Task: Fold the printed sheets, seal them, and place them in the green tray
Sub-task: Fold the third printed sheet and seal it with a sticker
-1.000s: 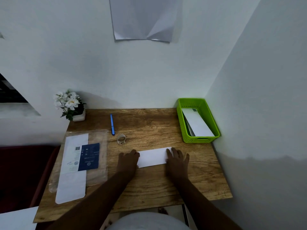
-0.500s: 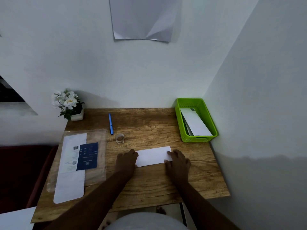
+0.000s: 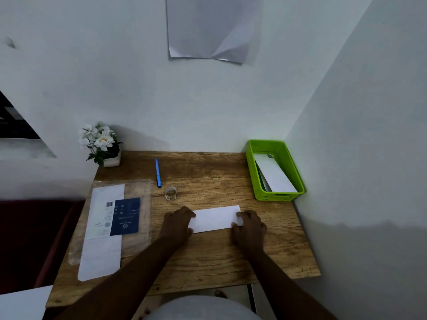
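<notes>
A folded white sheet (image 3: 215,218) lies flat in the middle of the wooden table (image 3: 208,257). My left hand (image 3: 176,224) presses on its left end with curled fingers. My right hand (image 3: 250,227) rests on its right end, fingers bent over the edge. A small roll of clear tape (image 3: 170,193) stands just beyond the sheet. The green tray (image 3: 253,172) sits at the back right corner and holds folded white sheets (image 3: 273,173). At the left, a stack of printed sheets (image 3: 108,225) lies on a clear plastic sleeve.
A blue pen (image 3: 158,172) lies behind the tape roll. A pot of white flowers (image 3: 101,144) stands at the back left corner. Walls close off the table's far and right sides. A dark red seat (image 3: 34,239) is left of the table.
Both hands have stayed on the ends of the folded sheet, with the right fingers curling more over its edge. The sheet has not visibly moved on the table.
</notes>
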